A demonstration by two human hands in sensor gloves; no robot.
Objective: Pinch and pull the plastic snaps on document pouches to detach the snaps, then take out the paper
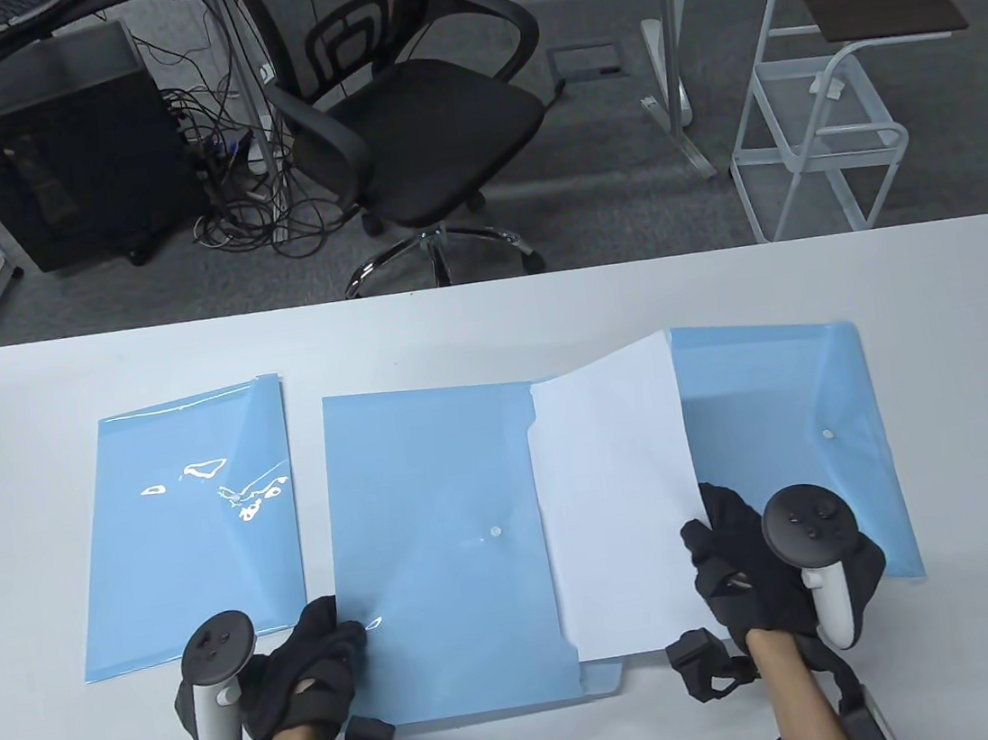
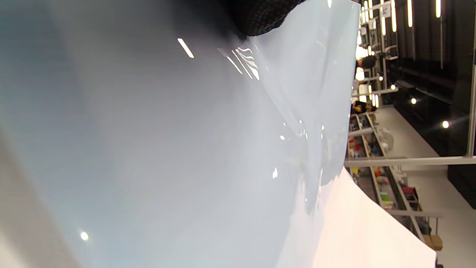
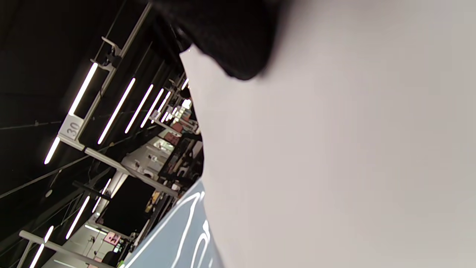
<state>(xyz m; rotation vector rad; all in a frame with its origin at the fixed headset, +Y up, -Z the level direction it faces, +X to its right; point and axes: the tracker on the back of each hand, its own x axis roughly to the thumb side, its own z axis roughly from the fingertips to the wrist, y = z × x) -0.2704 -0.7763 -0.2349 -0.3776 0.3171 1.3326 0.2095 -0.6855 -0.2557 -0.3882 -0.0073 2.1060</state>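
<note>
Left to right across the white table (image 1: 487, 316) we see three blue pouches. The left pouch (image 1: 186, 519) lies flat and untouched, glare on its surface. Our left hand (image 1: 314, 657) rests at the near left corner of the middle pouch (image 1: 446, 558), fingers curled over that corner; the table view does not show whether they pinch the plastic or merely press it down, and the left wrist view shows only a dark fingertip (image 2: 260, 18) against glossy plastic (image 2: 223, 149). The middle pouch's snap (image 1: 495, 532) shows as a small white dot near its centre, and the pouch is open along its right side. From that opening the paper (image 1: 620, 499) protrudes rightward, its far right corner raised and overlapping the right pouch (image 1: 793, 431). Our right hand (image 1: 756, 563) pinches the paper's near right edge, thumb on top, remaining fingers hidden beneath the sheet; the right wrist view shows a dark fingertip (image 3: 230, 41) lying on the white sheet (image 3: 334, 149). The right pouch lies flat beneath paper and hand, its snap (image 1: 828, 433) visible.
</note>
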